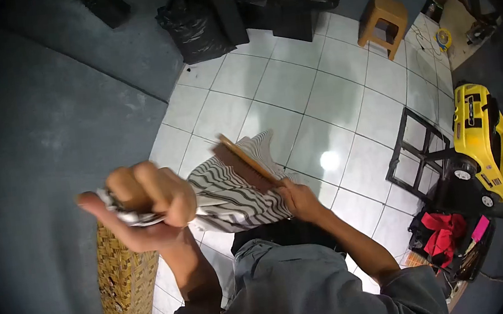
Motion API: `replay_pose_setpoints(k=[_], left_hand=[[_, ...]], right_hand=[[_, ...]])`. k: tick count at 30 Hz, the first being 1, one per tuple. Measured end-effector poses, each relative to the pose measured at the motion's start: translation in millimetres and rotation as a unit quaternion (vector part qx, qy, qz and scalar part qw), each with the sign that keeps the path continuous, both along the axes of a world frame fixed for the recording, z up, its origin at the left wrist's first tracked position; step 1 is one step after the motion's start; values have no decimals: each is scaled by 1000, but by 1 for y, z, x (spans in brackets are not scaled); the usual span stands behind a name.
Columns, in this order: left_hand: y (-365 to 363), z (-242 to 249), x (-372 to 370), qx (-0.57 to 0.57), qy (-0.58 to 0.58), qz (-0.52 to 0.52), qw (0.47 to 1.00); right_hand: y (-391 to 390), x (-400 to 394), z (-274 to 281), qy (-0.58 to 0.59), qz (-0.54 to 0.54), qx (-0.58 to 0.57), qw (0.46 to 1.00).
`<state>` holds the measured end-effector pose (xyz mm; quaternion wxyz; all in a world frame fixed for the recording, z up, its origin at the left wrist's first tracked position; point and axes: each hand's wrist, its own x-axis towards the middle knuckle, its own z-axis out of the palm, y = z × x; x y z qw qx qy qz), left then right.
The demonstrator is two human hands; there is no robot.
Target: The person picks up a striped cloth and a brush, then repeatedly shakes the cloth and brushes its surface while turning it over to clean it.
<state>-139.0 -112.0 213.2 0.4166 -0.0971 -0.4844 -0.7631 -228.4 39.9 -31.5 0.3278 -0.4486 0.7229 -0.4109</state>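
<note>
My left hand [160,198], raised close to the camera on the left, is closed around a bunched part of a white cloth with dark stripes [232,202]. The fabric stretches from that fist across to the right, in front of my body. My right hand [300,201] grips the near end of a brush [250,160] with a wooden back and a dense brown bristle strip. Its bristle side lies against the cloth, and the far end points up and left. Slight blur softens the left hand, and my right fingertips are partly hidden.
White floor tiles [293,84] lie below. A woven box [127,289] stands at lower left, black bags [197,30] at the top, a tan stool [383,21] at upper right. On the right are a black frame [412,151], a yellow toy car [482,137] and red cloth [444,237].
</note>
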Motion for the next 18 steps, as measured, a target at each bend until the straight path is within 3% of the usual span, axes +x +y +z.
replay_pose_setpoints(k=[1,2,3,5,8,9,10,11,12,13,15,16,17,18], left_hand=[[-5,6,3,-6,50,-13,999],[-12,8,6,-9,51,-8,999],[-20,11,11,-24,61,-45,997],[-26,11,17,-18,81,-105,991],[-19,2,17,20,58,-11,998],[-14,-2,13,5,-28,98,995],[-11,-4,9,-54,-156,116,979],[-21,-29,22,-182,-380,296,857],[-8,-14,-1,-158,-370,134,906],[1,-14,-8,-90,-474,108,869],[6,-37,-15,16,-451,159,878],[12,-41,-20,84,-416,189,886],[16,-42,-26,223,-327,220,892],[18,-39,-23,221,-327,218,893]], right_hand=[[12,-6,-49,91,13,80,993],[35,-14,-76,159,33,74,984],[49,-17,-110,96,11,313,945],[117,-20,-226,121,44,340,931],[143,-26,-229,120,92,402,903],[138,-29,-229,93,63,399,910],[130,-31,-219,65,35,398,914],[115,-32,-206,59,-93,313,943],[89,-35,-164,49,-132,229,963],[63,-37,-118,-21,-185,113,976],[20,-34,-18,-154,-196,-49,967],[10,-32,22,-205,-167,-75,962],[4,-29,45,-254,-138,-103,952],[1,-25,53,-253,-140,-105,951]])
